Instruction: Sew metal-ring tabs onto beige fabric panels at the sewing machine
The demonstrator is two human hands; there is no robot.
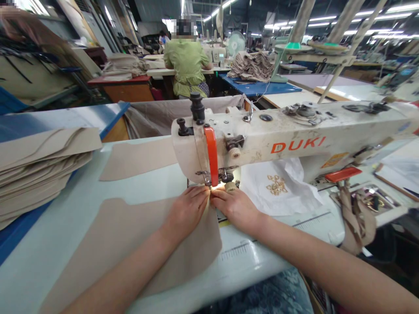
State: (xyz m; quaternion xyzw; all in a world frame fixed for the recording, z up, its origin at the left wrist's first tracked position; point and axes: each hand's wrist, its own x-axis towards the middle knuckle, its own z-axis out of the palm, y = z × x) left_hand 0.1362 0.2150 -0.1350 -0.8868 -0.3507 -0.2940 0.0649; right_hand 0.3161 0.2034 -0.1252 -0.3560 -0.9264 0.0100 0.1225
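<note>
A beige fabric piece point(124, 231) lies on the pale sewing table, its upper edge under the needle area of a white sewing machine point(255, 139). My left hand point(190, 207) rests on this fabric just left of the needle, fingers stretched out and lying flat. Right of the needle, my right hand point(234, 207) has its fingers bent and drawn together at the fabric's edge. Whatever sits between those fingertips is hidden. A small lamp lights the spot between both hands. The machine's orange lever point(212, 155) stands just above my fingertips.
Another beige piece point(137, 159) lies behind, left of the machine head. Stacked fabric pieces point(39, 161) fill the far left. Gold-coloured rings point(276, 185) sit on a white cloth point(297, 196). Fabric strips point(355, 218) hang beside a parts tray point(376, 198). A person point(186, 63) sits ahead.
</note>
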